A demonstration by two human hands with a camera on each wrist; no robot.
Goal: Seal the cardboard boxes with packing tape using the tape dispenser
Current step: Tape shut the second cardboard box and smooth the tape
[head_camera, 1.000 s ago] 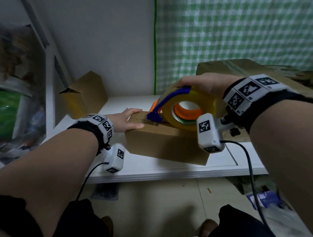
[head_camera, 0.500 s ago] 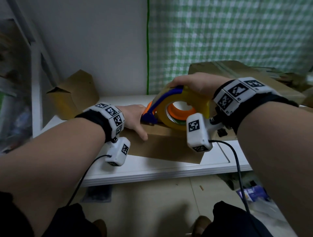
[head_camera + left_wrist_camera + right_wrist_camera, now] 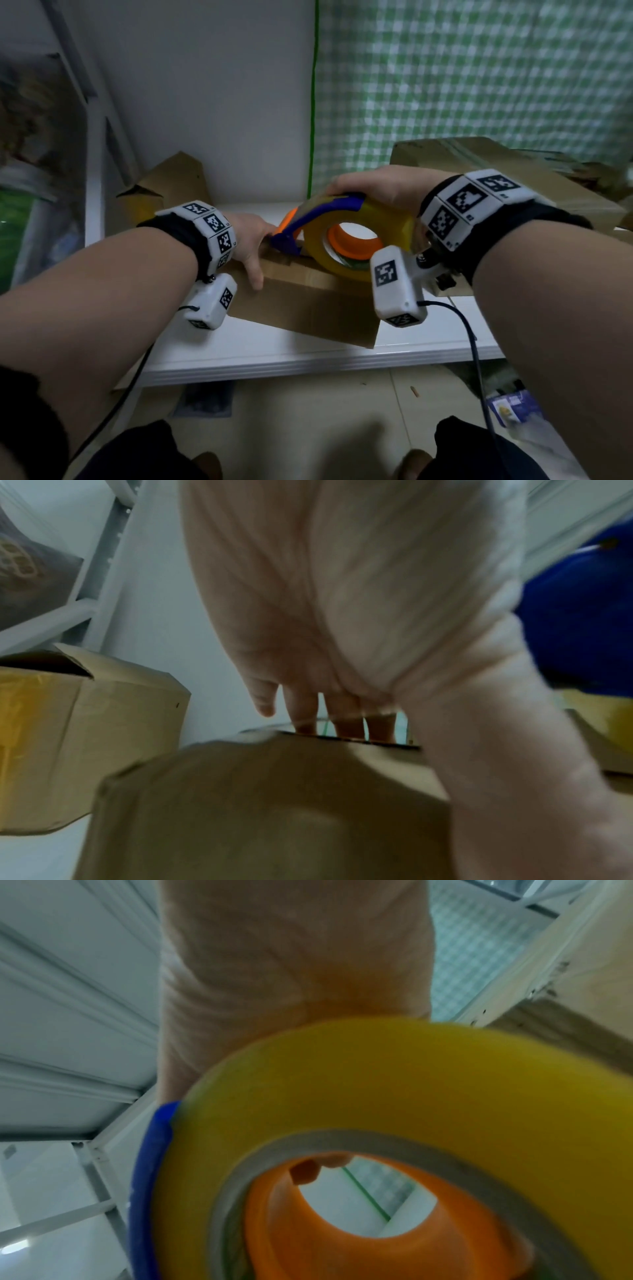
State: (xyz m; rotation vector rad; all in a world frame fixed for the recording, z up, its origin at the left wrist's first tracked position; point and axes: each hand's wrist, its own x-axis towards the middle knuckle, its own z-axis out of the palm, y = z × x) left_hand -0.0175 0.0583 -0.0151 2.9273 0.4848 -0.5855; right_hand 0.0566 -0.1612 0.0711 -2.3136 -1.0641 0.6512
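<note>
Our right hand (image 3: 373, 192) curls over the blue-and-orange tape dispenser with its yellowish tape roll (image 3: 346, 236), gripping it atop the flat brown cardboard box (image 3: 308, 305) on the white table (image 3: 274, 356). Our left hand (image 3: 248, 236) lies flat on the box's left end, fingers straight, just beside the dispenser's nose.

Looks like a storage or packing corner of a home or small shop: white shelf surface (image 3: 274, 353) against a plain wall, green-checked curtain (image 3: 479, 68), white metal rack (image 3: 94, 178) with blurred goods on the left, cardboard boxes (image 3: 164, 185) stacked around, scraps on the tiled floor (image 3: 308, 411).
</note>
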